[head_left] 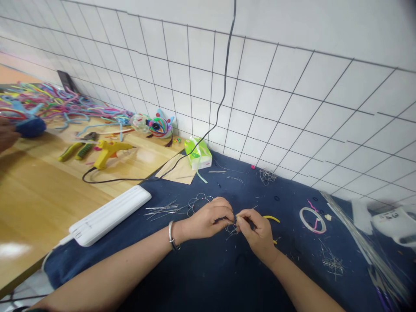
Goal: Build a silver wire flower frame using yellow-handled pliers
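Note:
My left hand (211,218) and my right hand (256,232) meet over the dark blue cloth (201,277), fingertips nearly touching. Both hands pinch thin silvery wire (231,229), whose small loops hang between and below the fingers. Its exact shape is too fine to tell. Behind my left hand lie bent wire loops (199,202), and straight wire pieces (165,209) are strewn to their left. A yellow-handled tool (272,219) is partly hidden by my right hand.
A white power strip (112,214), yellow glue gun (108,154) and pliers (78,149) are at left. A tissue pack (199,154) stands near the grid wall. At right are a tape ring (303,219), long wires (367,247) and scissors (380,288). Another person's hand (7,135) is far left.

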`<state>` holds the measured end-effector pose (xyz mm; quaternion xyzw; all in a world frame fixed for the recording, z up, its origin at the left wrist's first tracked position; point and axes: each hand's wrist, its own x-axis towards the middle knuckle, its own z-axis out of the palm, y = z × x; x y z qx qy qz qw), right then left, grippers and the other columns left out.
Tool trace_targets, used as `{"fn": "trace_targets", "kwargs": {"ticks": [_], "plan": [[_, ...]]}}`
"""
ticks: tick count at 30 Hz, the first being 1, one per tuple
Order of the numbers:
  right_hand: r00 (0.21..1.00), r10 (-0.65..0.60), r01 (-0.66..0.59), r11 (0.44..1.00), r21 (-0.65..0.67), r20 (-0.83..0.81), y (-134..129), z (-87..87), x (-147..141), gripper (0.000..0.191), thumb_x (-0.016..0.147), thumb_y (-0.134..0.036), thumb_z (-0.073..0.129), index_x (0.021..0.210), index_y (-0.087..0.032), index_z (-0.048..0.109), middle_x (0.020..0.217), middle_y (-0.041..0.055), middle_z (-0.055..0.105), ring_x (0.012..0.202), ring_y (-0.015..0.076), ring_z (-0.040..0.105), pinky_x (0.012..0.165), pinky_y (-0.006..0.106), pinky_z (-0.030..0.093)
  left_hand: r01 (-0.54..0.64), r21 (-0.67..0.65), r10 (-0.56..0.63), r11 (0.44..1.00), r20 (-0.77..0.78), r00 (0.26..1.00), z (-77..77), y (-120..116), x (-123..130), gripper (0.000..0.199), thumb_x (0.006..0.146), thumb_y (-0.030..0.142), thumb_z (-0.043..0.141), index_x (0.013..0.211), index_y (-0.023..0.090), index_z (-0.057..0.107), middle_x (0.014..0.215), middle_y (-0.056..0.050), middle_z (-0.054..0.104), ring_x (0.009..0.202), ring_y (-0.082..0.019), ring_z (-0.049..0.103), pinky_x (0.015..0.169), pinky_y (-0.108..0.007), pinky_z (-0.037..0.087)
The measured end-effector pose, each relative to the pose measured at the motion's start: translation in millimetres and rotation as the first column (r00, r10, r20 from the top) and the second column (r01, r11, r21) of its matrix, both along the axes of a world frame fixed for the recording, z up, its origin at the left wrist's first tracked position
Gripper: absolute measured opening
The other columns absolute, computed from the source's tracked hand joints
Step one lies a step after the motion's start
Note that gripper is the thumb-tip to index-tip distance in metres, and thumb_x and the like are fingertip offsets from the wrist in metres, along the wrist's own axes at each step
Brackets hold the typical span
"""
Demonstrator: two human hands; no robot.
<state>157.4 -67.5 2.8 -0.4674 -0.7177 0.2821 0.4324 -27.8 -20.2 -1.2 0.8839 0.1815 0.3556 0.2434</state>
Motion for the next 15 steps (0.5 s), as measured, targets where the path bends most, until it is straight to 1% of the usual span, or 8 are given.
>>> {"fn": "trace_targets", "kwargs": {"ticks": [5, 10, 15], "plan": [[0.996, 0.016, -0.025, 0.995, -0.101, -0.090, -0.8, 1.9, -2.2, 0.009, 0.082, -0.022, 0.049, 0.077, -0.019, 0.055, 0.063, -0.0023, 0.054, 0.055, 0.0102, 0.052, 0.057, 0.023, 0.043, 0.021, -0.029, -0.020, 0.999, 0.019, 1.000, 2.5, -1.8, 0.7, 0.010, 0.082, 0.012, 0.048, 0.085, 0.014, 0.058, 0.081, -0.007, 0.058, 0.086, -0.016, 0.053, 0.084, -0.034, 0.042], [0.975, 0.029, -0.079, 0.972, -0.223, -0.218, 0.5, 2.6, -4.5, 0.012, 0.083, -0.024, 0.048, 0.073, -0.018, 0.051, 0.061, -0.0036, 0.053, 0.052, 0.0090, 0.052, 0.053, 0.021, 0.043, 0.017, -0.056, -0.017, 0.998, 0.011, 1.000, 4.2, -3.2, 1.7, 0.010, 0.081, 0.011, 0.049, 0.083, 0.014, 0.058, 0.081, -0.007, 0.059, 0.084, -0.016, 0.054, 0.079, -0.032, 0.043], [0.954, 0.029, -0.119, 0.949, -0.291, -0.297, 1.9, 0.3, -5.6, 0.013, 0.083, -0.025, 0.047, 0.073, -0.018, 0.049, 0.060, -0.0044, 0.052, 0.050, 0.0082, 0.051, 0.052, 0.021, 0.043, 0.017, -0.068, -0.016, 0.998, 0.016, 1.000, 2.4, -4.0, 2.1, 0.010, 0.081, 0.012, 0.049, 0.084, 0.014, 0.058, 0.082, -0.007, 0.059, 0.084, -0.016, 0.054, 0.078, -0.032, 0.044]]}}
